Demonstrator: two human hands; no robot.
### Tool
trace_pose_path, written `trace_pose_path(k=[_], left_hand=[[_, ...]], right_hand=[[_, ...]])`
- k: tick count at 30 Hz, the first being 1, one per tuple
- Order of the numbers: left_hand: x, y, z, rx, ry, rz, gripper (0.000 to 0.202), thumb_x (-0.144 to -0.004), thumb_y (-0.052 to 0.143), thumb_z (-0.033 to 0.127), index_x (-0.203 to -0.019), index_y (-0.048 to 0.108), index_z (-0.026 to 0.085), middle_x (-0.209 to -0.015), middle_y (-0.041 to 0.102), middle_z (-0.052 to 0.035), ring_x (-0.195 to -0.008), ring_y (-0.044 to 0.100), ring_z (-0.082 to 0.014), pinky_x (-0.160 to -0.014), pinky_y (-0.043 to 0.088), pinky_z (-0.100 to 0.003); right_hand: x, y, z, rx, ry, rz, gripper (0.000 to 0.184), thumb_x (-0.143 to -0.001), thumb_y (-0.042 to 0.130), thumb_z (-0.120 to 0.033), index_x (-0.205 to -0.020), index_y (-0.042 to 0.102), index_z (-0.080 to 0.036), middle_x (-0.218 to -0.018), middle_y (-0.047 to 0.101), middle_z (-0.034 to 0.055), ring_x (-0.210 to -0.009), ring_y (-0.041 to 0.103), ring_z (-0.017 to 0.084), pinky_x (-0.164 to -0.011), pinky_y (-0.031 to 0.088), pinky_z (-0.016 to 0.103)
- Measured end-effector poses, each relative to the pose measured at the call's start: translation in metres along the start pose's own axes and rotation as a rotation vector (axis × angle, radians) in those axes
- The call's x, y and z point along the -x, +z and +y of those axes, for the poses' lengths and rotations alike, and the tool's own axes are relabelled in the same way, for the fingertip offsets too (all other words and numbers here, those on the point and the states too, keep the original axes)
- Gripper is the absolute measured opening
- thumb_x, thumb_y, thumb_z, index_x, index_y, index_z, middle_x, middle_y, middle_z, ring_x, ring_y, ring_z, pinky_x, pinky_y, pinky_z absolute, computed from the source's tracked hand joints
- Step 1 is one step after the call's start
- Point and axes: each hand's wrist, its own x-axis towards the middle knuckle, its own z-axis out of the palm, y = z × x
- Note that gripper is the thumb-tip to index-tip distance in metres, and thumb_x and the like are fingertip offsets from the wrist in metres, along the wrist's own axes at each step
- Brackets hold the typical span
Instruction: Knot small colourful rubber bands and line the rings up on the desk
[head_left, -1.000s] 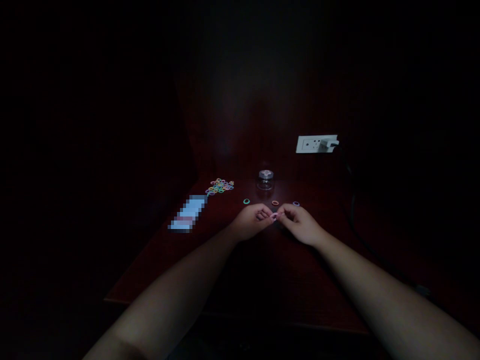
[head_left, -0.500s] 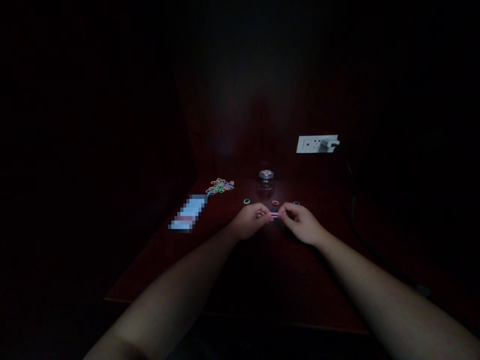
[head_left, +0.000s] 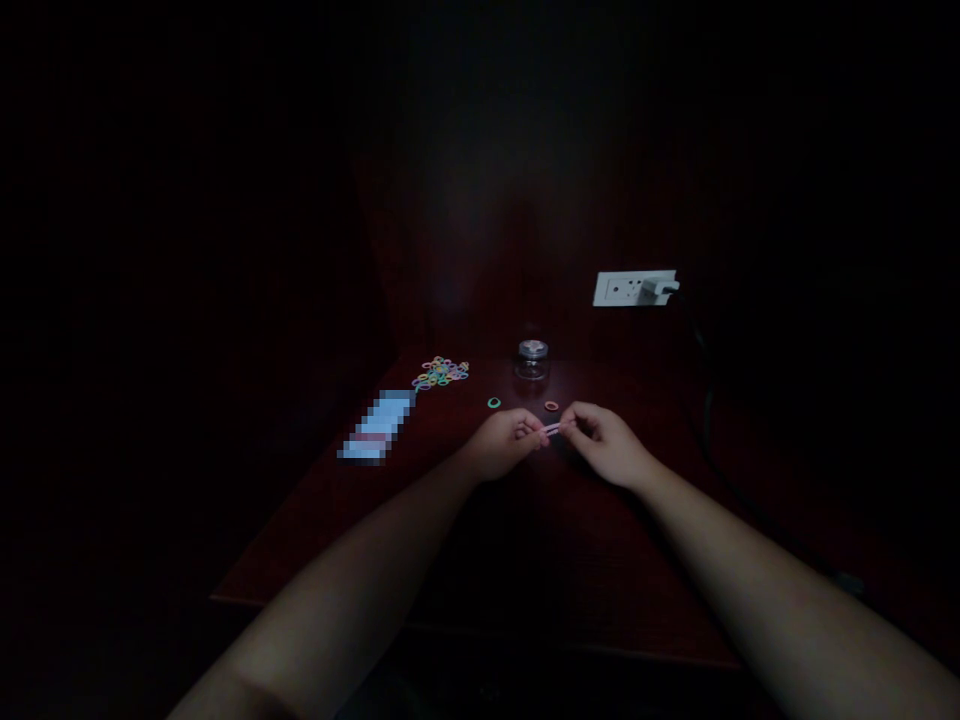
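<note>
We see a dark wall (head_left: 480, 290) at the back and, before it, a reddish tabletop (head_left: 480, 570). Our left forearm (head_left: 367, 550) and right forearm (head_left: 750, 550) come in over its near edge, and a dark cord (head_left: 707, 415) trails down on our right. Our left hand (head_left: 501, 444) and right hand (head_left: 606, 448) face each other near the middle. To their left we have a bright flat panel (head_left: 377, 427), blurred into squares. A white socket plate (head_left: 616, 289) sits on the wall. Near the wall we find a heap of coloured bands (head_left: 442, 374) and, right of it, a clear lidded jar (head_left: 532, 369), upright. A plug (head_left: 661, 286) is in the socket plate. Just beyond our hands lie a green ring (head_left: 494, 406) and an orange ring (head_left: 551, 409). We hold a pink band (head_left: 552, 428) stretched between our hands, the fingers (head_left: 529, 426) of each pinching one end; whether it touches the tabletop, we cannot tell.
</note>
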Motion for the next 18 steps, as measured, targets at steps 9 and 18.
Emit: trace_pose_path(k=[9,18], left_hand=[[0.004,-0.001,0.007,-0.022,0.091,0.030,0.035,-0.068,0.068,0.019,-0.100,0.053,0.015,-0.092,0.063,-0.0045,-0.073,0.055,-0.0090,-0.062,0.041,-0.020],[0.003,0.001,0.009,0.080,0.099,0.053,0.028,-0.072,0.066,0.022,-0.096,0.055,0.014,-0.082,0.059,-0.0018,-0.065,0.052,-0.0065,-0.059,0.041,-0.020]], right_hand=[[0.000,0.005,0.000,-0.093,0.004,-0.084,0.020,-0.086,0.047,-0.032,-0.074,0.054,-0.017,-0.062,0.055,-0.0001,-0.057,0.050,0.012,-0.056,0.039,0.025],[0.001,0.004,0.001,-0.159,0.041,-0.093,0.023,-0.085,0.048,-0.035,-0.074,0.054,-0.017,-0.060,0.056,-0.0005,-0.056,0.051,0.012,-0.057,0.040,0.024]])
